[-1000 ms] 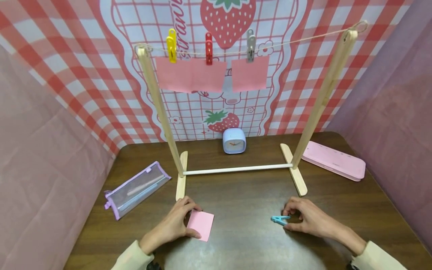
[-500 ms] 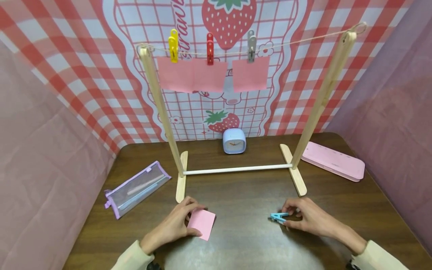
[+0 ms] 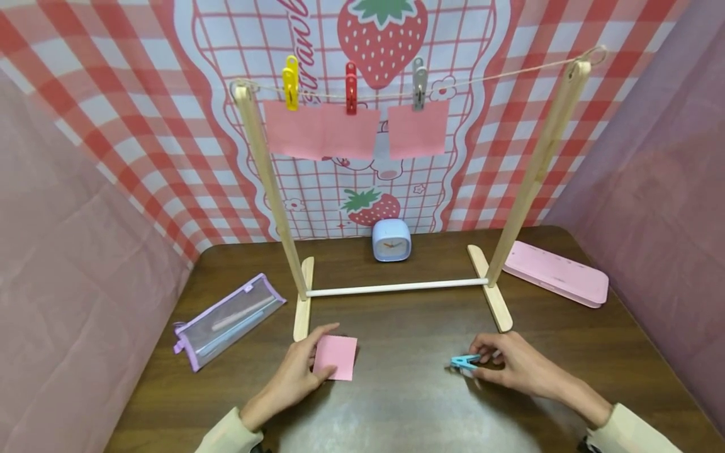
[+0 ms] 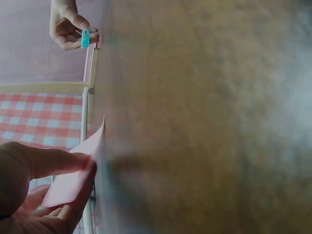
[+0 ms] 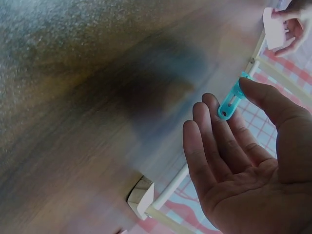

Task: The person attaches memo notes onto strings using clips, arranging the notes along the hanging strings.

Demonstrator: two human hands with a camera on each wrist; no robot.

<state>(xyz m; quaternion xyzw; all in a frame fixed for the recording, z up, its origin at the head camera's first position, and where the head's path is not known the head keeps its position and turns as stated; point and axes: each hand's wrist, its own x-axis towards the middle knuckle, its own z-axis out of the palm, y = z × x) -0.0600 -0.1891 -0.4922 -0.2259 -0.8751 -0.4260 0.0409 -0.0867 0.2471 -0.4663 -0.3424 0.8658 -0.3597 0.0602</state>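
Note:
In my left hand (image 3: 293, 376) a square pink paper note (image 3: 338, 357) is pinched between thumb and fingers. The left wrist view shows the note (image 4: 73, 178) tilted and gripped along one side. My right hand (image 3: 518, 363) pinches a turquoise clothespin (image 3: 463, 362) by its handle end, with its biting end pointing left toward the note. Thumb and fingertips touch the clothespin (image 5: 233, 100) in the right wrist view, while the other fingers stretch loosely. Beyond both hands, three pink notes (image 3: 418, 131) hang from a string, under yellow (image 3: 291, 85), red (image 3: 351, 89) and grey (image 3: 419, 85) clothespins.
The string runs between two wooden posts (image 3: 535, 176) joined below by a white rod (image 3: 396, 288). A small clock (image 3: 391, 240) stands behind the rod. A mesh pencil pouch (image 3: 229, 321) lies left, and a pink case (image 3: 557, 274) lies right on the brown table (image 3: 396, 402).
The note in my left hand has lifted and tilted upward, its near edge moving away from me. My right hand has shifted slightly left with the clothespin. The head view has tipped slightly.

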